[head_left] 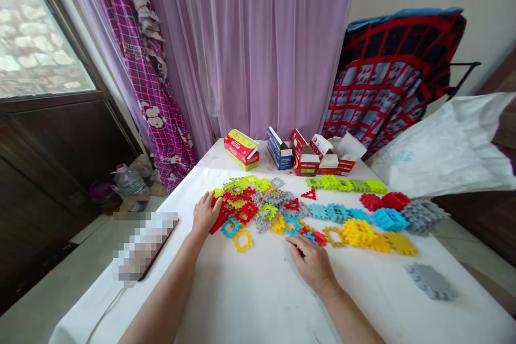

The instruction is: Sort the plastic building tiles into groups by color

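Observation:
At the left edge of a mixed pile of toothed plastic building pieces point(274, 200), my left hand point(206, 214) rests with its fingers stretched over red pieces point(218, 221). A blue frame piece point(230, 228) and a yellow square frame point(242, 241) lie just to its right. My right hand point(310, 260) is on the table at the pile's near side, its fingers curled in. Whatever it may hold is hidden. Close beyond it are a red piece point(320, 238) and another yellow frame point(334, 236).
To the right stand sorted rows: green point(329, 182), red point(396, 200), blue point(389, 219), yellow point(358, 232) and grey point(425, 216) pieces. A grey stack point(431, 280) sits nearer. Small cartons point(279, 149) line the back. A phone-like device point(147, 247) lies left; a white sack point(447, 145) is right.

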Motion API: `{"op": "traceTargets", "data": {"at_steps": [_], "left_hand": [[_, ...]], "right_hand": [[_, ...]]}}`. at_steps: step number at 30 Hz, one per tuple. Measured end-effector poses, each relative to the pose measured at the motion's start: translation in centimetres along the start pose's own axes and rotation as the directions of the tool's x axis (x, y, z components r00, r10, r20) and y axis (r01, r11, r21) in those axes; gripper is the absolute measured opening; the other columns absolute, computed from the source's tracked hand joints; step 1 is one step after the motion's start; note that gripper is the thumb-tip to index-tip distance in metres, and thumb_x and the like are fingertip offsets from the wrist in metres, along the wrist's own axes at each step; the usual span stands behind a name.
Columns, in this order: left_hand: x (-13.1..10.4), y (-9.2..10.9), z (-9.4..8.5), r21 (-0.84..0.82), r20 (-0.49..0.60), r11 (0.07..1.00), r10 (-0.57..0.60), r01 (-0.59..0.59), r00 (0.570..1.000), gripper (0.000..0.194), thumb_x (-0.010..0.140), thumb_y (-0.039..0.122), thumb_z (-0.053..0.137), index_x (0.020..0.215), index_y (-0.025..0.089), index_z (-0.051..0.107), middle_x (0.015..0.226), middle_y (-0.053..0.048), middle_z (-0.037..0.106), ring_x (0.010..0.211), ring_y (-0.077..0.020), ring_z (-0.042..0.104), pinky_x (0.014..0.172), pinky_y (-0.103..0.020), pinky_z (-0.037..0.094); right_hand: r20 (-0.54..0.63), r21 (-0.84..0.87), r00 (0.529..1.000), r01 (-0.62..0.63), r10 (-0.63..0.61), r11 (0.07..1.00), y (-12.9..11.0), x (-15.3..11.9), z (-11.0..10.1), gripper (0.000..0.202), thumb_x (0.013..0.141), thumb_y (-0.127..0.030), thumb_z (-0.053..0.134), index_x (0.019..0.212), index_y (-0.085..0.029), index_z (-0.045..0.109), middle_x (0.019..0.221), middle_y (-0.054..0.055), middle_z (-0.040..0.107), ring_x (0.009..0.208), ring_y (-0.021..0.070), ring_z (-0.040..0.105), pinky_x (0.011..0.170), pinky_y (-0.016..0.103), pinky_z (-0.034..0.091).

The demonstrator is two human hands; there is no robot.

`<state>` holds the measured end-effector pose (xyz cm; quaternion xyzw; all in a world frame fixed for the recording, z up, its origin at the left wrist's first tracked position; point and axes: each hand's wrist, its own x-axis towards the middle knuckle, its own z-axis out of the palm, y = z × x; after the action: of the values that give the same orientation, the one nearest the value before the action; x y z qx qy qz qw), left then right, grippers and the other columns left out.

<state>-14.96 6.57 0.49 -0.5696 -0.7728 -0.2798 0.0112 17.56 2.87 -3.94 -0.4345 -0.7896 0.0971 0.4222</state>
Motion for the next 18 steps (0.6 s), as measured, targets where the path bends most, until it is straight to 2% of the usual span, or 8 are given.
{"op": "traceTargets", "data": {"at_steps": [3,5,7,11,15,18], "left_hand": [[-0.2,0.1,0.1,-0.035,0.05,0.997,0.067,-0.066,0.996,0.037,0.092,0.039,0.042,0.106,0.02,0.071,0.119,-0.007,0.069,0.115,-0.0222,0.06,0.099,-0.034,0.044],[-0.6,0.3,0.0,-0.046,0.057,0.996,0.077,-0.074,0.995,0.04,0.094,0.038,0.037,0.097,0.022,0.073,0.111,-0.005,0.073,0.105,-0.0208,0.064,0.092,-0.03,0.048],[-0.8,0.5,-0.4,-0.039,0.042,0.998,0.058,-0.056,0.997,0.043,0.095,0.038,0.034,0.096,0.021,0.074,0.109,-0.006,0.073,0.102,-0.0221,0.066,0.089,-0.032,0.049],[-0.1,1.4,-1.2,0.0,0.038,0.998,0.069,-0.069,0.997,0.037,0.093,0.032,0.04,0.106,0.019,0.071,0.114,-0.008,0.071,0.108,-0.0245,0.062,0.094,-0.034,0.046],[2.0,3.8,-1.5,0.041,0.143,0.983,0.17,-0.177,0.975,0.032,0.09,0.029,0.047,0.111,0.024,0.071,0.116,-0.007,0.069,0.108,-0.0246,0.06,0.097,-0.035,0.042],[3.4,5.7,-1.1,0.082,0.237,0.976,0.177,-0.201,0.955,0.028,0.086,0.029,0.052,0.102,0.024,0.074,0.112,-0.009,0.07,0.107,-0.027,0.059,0.097,-0.038,0.041]], "right_hand": [[-0.001,-0.014,1.0,0.013,-0.013,1.0,0.0,0.0,0.0,0.027,0.087,-0.022,0.044,0.089,-0.025,0.071,0.087,0.006,0.074,0.078,0.0214,0.071,0.07,0.033,0.057],[0.011,-0.032,1.0,0.014,-0.014,0.999,0.0,0.0,0.0,0.027,0.088,-0.022,0.044,0.089,-0.025,0.071,0.087,0.006,0.074,0.078,0.0212,0.07,0.071,0.032,0.057],[0.029,-0.054,0.999,0.016,-0.014,0.998,0.0,-0.1,0.0,0.028,0.088,-0.022,0.043,0.09,-0.024,0.071,0.087,0.006,0.074,0.078,0.0212,0.07,0.071,0.033,0.057],[0.059,-0.085,0.998,0.02,-0.015,0.996,0.0,-0.2,0.1,0.028,0.089,-0.021,0.042,0.091,-0.023,0.071,0.089,0.006,0.073,0.08,0.0213,0.07,0.075,0.034,0.056],[0.062,-0.111,0.998,0.015,-0.009,0.994,0.0,-0.2,0.2,0.028,0.089,-0.021,0.042,0.092,-0.023,0.07,0.089,0.006,0.073,0.081,0.0201,0.069,0.076,0.032,0.055],[0.041,-0.12,0.999,0.038,-0.033,0.992,0.1,-0.2,0.3,0.028,0.089,-0.021,0.042,0.091,-0.022,0.07,0.087,0.006,0.073,0.078,0.0188,0.069,0.073,0.029,0.055]]}}
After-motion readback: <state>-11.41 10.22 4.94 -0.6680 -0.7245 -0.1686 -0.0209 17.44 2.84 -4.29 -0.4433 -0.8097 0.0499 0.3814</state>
